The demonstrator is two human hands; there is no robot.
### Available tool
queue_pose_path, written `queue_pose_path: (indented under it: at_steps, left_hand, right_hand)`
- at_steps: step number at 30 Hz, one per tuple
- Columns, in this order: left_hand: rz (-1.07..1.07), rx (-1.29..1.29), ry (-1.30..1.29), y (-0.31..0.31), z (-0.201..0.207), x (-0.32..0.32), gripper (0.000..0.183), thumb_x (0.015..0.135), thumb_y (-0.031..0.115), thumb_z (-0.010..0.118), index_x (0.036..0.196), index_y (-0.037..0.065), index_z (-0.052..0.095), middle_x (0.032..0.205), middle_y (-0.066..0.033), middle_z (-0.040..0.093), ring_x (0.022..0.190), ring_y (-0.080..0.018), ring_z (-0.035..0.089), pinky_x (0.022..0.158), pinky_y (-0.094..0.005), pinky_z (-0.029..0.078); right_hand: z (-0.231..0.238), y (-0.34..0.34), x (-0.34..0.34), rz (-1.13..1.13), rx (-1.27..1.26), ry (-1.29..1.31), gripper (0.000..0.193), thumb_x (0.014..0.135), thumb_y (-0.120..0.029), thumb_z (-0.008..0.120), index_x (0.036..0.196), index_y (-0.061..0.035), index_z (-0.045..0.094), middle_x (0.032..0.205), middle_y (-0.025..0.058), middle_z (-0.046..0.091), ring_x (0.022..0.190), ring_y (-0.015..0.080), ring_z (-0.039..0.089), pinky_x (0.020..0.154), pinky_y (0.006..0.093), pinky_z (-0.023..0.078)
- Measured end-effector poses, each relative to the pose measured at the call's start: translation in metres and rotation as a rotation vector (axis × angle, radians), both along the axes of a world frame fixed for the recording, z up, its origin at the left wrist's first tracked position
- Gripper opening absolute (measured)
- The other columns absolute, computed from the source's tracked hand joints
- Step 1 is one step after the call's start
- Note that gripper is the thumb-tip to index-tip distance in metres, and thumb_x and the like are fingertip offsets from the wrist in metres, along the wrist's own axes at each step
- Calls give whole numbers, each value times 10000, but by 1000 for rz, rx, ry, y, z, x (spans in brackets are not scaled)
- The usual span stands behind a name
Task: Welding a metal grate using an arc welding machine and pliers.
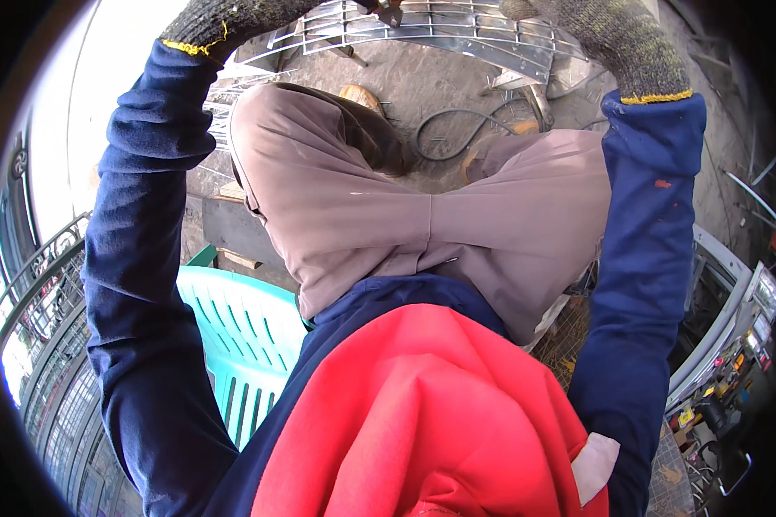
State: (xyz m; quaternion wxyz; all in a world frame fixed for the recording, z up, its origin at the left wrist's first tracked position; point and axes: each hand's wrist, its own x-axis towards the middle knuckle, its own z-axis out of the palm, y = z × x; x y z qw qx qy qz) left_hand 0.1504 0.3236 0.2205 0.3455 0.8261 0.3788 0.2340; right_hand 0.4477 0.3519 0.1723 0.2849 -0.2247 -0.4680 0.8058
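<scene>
Both knit-gloved hands reach to the far edge of view, left hand (248, 17) and right hand (625, 43); their fingers are mostly cut off, so I cannot tell whether they pinch anything. Between them lies a metal wire grid (457, 39), above a grey sheet (522, 62). A metal tool head (390, 13) shows over the grid, nearer the left hand; its holder is out of sight. Loose grid ends could snag the knit gloves, and uneven pressure might tip the grid. Nearer, a dark cable (444, 159) loops between the feet, where a shifting shoe (362, 96) could catch it.
</scene>
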Motion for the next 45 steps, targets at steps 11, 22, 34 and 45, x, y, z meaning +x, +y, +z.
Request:
queue_pose_path:
  at_steps: [11,22,34,45]
  left_hand:
    - [6,65,307,-2,28,29,226,892,165,771,976,97,572,833,-45,618,801,-167,644,720,-330,519]
    - [-11,-3,204,-6,1,9,210,909,166,740,1051,115,594,993,-65,660,942,-217,644,817,-361,522]
    - [-12,33,153,-1,1,2,185,917,110,744,953,58,570,1036,-89,691,920,-244,693,820,-347,547]
    - [-26,-91,140,11,6,1,145,903,-9,704,1023,30,632,1108,-119,701,1018,-246,714,884,-342,578]
  right_hand:
    - [6,-78,64,-345,341,-884,345,1028,-222,570,1345,-99,625,1201,54,665,1044,130,639,906,269,518]
    - [-22,-101,67,-443,533,-870,330,979,-161,650,1286,-42,627,1067,93,671,922,135,638,815,290,523]
    - [-23,-110,43,-405,435,-870,222,939,-135,705,1124,-26,651,1008,104,692,910,184,687,793,310,541]
    - [-13,-88,34,-309,186,-1061,235,914,-184,744,1112,-71,687,967,38,721,911,124,692,817,283,536]
